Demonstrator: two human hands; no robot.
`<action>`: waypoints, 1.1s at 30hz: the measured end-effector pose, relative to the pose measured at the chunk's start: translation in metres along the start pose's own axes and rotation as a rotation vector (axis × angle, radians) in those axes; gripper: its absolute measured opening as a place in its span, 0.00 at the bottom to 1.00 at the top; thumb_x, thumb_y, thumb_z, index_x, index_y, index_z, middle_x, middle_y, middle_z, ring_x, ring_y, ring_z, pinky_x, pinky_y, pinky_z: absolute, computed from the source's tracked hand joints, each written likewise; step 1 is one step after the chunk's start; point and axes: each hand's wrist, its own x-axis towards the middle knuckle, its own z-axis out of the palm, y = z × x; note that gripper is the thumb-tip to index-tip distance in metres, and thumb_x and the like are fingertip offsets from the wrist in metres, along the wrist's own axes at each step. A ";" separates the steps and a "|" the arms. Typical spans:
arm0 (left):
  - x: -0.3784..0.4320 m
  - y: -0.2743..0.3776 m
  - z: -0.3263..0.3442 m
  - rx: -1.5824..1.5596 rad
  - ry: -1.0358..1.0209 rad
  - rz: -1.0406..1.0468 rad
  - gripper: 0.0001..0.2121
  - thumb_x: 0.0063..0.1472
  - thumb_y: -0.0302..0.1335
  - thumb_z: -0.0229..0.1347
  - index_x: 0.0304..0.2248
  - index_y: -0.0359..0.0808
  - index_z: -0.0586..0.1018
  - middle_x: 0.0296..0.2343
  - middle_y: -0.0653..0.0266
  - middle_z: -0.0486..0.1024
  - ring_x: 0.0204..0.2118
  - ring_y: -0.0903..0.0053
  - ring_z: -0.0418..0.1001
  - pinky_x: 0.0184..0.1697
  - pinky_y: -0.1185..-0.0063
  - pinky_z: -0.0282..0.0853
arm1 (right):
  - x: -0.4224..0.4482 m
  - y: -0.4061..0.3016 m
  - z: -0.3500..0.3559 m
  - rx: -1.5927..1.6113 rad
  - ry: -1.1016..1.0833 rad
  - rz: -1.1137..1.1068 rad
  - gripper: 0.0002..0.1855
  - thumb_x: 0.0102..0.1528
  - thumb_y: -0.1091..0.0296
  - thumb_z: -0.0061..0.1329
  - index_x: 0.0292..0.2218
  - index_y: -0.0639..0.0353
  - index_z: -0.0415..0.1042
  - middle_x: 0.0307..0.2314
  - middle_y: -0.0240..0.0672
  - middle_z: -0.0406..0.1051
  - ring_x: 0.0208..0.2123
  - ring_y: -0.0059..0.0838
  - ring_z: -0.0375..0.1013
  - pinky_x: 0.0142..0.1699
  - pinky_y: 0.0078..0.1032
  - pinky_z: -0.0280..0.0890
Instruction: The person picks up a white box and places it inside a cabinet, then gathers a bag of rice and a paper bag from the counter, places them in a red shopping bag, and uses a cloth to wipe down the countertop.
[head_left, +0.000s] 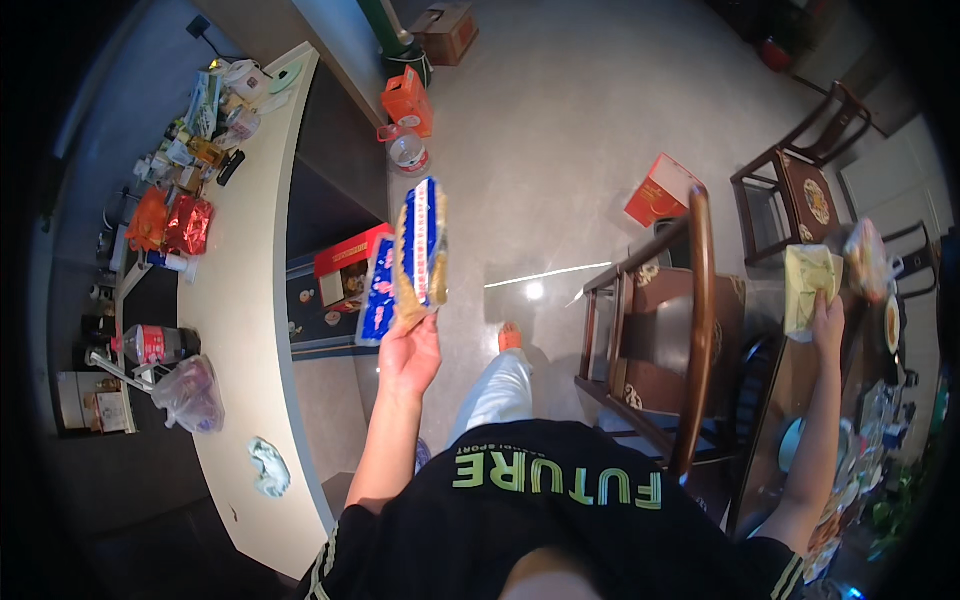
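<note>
My left hand (409, 354) grips packaged food by its lower end: a clear-and-blue plastic packet (424, 240) with tan contents, and a flat blue packet (377, 292) beside it. Both bear writing. My right hand (826, 319) reaches out over the dark dining table (780, 405) and holds a pale yellow packet (810, 281), thumb on top. Close by the right hand is a filled plastic bag (868, 259). What the yellow packet contains cannot be made out.
A long pale counter (247, 315) at left carries bottles, bags and a crumpled cloth (268, 466). Wooden chairs (675, 337) stand at right. A red box (661, 190), an orange box (407, 103) and a large plastic bottle (409, 154) rest on the floor. An open red box (345, 266) sits below the counter.
</note>
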 end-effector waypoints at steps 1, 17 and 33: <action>0.013 0.005 0.014 0.001 -0.004 -0.041 0.12 0.60 0.22 0.44 0.43 0.28 0.71 0.37 0.56 0.74 0.37 0.69 0.74 0.41 0.78 0.74 | 0.028 -0.011 0.012 -0.047 -0.053 0.045 0.20 0.60 0.55 0.40 0.39 0.69 0.67 0.30 0.45 0.71 0.35 0.34 0.70 0.39 0.28 0.62; 0.242 0.010 0.183 0.367 0.203 0.077 0.16 0.64 0.37 0.44 0.45 0.34 0.66 0.35 0.59 0.74 0.31 0.73 0.75 0.33 0.79 0.74 | 0.259 -0.071 0.304 -0.435 -0.758 -0.176 0.18 0.54 0.58 0.45 0.35 0.67 0.70 0.36 0.55 0.67 0.41 0.51 0.67 0.47 0.38 0.62; 0.331 -0.040 0.195 0.815 0.569 0.164 0.12 0.65 0.34 0.45 0.43 0.36 0.68 0.34 0.62 0.75 0.29 0.77 0.75 0.32 0.79 0.73 | 0.180 -0.033 0.491 -0.515 -0.957 0.083 0.25 0.53 0.50 0.44 0.45 0.61 0.70 0.55 0.59 0.49 0.58 0.54 0.47 0.60 0.37 0.47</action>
